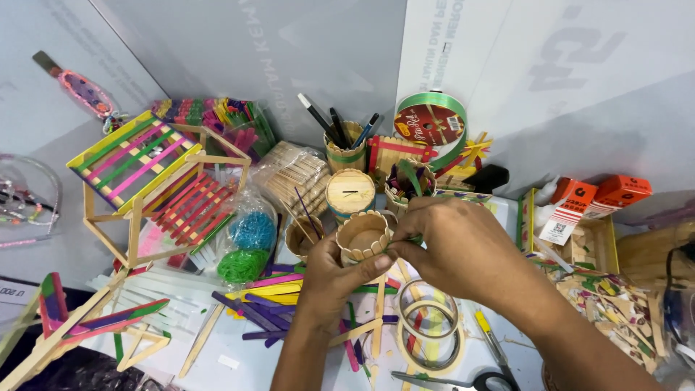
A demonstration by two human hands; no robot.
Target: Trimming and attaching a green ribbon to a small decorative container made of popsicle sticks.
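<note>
Holding a small round stick cup point(362, 237) at frame centre, the left hand point(334, 279) came up from below, thumb and fingers clamped on the cup's lower wall. Cup mouth faced up toward the camera, axis roughly upright and tilted slightly toward the person. Right hand point(463, 250) sat just right of the cup, fingertips pinched together on a thin green strip point(402, 242) at the cup's right rim. So the strip lay directly between the two hands, touching the cup wall; right hand was the nearer one to it. How far round the cup the strip ran couldn't be told, as the fingers hid it.

Outward: two clear tape rings point(427, 324) lay flat on the tabletop point(239, 358) just below the hands, loose coloured craft sticks point(264, 293) to the left of them. Scissors point(463, 380) at the bottom edge. Behind the cup stood a closed stick pot with a slot point(349, 192) and a pen holder point(344, 148). Green ribbon spool point(432, 123) farther back. A stick-built house frame point(156, 181) sat well off to the left.
</note>
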